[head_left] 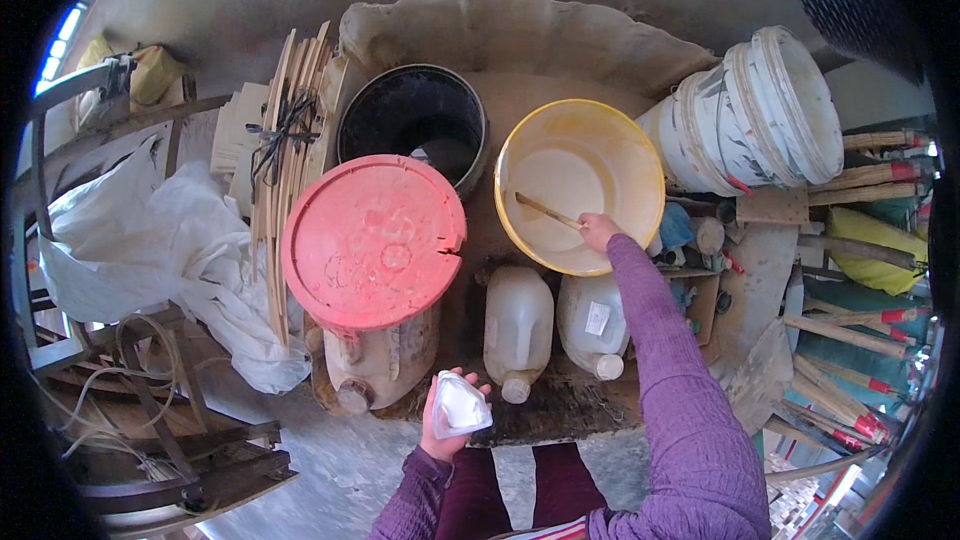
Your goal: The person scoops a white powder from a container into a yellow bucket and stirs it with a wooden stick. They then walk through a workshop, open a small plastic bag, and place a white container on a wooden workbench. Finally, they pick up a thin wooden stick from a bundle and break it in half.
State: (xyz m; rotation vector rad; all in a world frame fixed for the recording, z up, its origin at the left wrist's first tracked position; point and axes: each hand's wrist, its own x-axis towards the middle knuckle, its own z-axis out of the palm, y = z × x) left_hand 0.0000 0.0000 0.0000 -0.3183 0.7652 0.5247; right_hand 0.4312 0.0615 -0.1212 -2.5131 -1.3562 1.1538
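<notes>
My right hand [598, 231] reaches over the near rim of a yellow-rimmed bucket [651, 155], its fingers closed on one end of a thin wooden stick [545, 208]. The stick slants inside the bucket, above pale cream-coloured contents. Low in front of my body, my left hand [440, 430] is closed around a small clear plastic packet of white material [462, 406]; I cannot tell if it is a bag or a cup. Just beyond the left hand stand a cloudy jug [372, 360] and a round red lid [385, 240] that partly covers a black bucket [362, 125].
Two translucent jugs [519, 325] stand at the table's near edge, one partly behind my right sleeve. Stacked white buckets [755, 115] lie tilted at the far right. Bundled wooden strips [285, 140] and white sheeting [190, 240] are on the left. Red-tipped sticks [850, 345] line the right.
</notes>
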